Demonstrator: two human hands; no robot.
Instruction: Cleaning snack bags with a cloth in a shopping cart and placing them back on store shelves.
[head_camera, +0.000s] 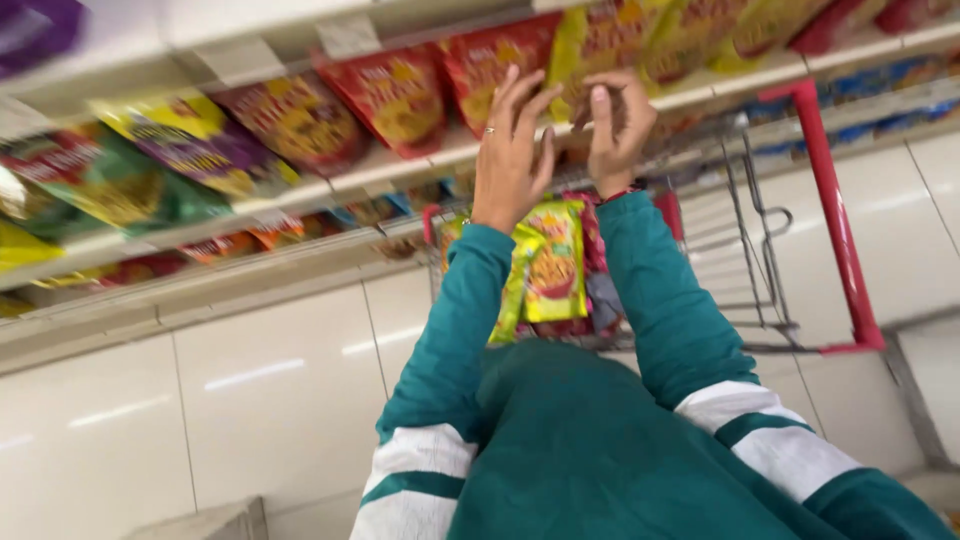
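Both my hands are raised to a shop shelf (385, 168) full of snack packets. My left hand (510, 150), with a ring on one finger, has its fingers spread just below a red packet (490, 62) and holds nothing. My right hand (618, 122) has its fingers bent at the lower edge of a yellow packet (598, 40); whether it grips the packet is unclear. My sleeves are teal with white bands. Under my arms stands a wire shopping cart (838, 225) with a red frame. In it lie a yellow-green packet (550, 262) and other packets.
More packets in red, yellow, green and purple (215, 145) fill the shelf to the left and right. Lower shelves hold smaller items. The floor is of glossy white tiles (270, 400). A pale box corner (215, 522) shows at the bottom.
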